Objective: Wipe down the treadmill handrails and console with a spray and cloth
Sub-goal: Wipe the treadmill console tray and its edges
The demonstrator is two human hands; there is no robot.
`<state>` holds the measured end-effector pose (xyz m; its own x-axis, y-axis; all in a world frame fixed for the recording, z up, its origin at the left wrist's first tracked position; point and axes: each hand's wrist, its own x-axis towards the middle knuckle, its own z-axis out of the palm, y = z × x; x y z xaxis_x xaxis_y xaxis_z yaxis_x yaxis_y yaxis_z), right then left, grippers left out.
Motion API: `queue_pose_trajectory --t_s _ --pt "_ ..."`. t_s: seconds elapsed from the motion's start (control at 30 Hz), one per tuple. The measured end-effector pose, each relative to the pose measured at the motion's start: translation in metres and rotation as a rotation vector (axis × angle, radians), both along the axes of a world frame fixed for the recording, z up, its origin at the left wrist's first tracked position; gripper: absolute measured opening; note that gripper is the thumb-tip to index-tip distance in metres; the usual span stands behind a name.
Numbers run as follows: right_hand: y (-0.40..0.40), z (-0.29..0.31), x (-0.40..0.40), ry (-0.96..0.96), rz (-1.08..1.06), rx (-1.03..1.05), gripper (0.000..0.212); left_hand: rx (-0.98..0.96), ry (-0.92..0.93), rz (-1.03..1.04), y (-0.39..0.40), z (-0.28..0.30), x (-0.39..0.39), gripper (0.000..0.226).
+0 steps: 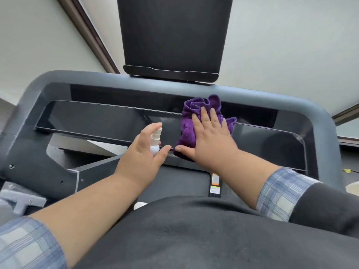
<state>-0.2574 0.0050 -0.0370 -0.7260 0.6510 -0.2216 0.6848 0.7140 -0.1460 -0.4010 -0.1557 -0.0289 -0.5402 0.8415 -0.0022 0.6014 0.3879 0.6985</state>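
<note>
Left hand (144,152) grips a small white spray bottle (155,141); right hand (210,139) presses flat on a bunched purple cloth (189,131) on the glossy black console (108,121).

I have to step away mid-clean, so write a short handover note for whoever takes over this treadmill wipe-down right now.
Left hand grips the white spray bottle, nozzle towards the console panel.
Right hand presses flat on the purple cloth, bunched on the panel right of centre.
Done: fine spray droplets show on the panel beside the cloth; wiping under way there.
Left: rest of the panel, the screen, the grey handrails.
</note>
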Motion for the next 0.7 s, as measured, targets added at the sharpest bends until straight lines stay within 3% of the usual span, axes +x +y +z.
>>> queue_pose_trajectory --t_s 0.27,0.7 --pt "-0.004 -0.002 -0.002 -0.061 -0.052 0.019 0.133 0.031 0.03 0.189 -0.039 -0.001 -0.049 0.061" --pt "-0.063 -0.005 -0.163 -0.052 0.109 0.042 0.134 -0.042 0.047 0.25 -0.106 0.005 -0.153 0.06"
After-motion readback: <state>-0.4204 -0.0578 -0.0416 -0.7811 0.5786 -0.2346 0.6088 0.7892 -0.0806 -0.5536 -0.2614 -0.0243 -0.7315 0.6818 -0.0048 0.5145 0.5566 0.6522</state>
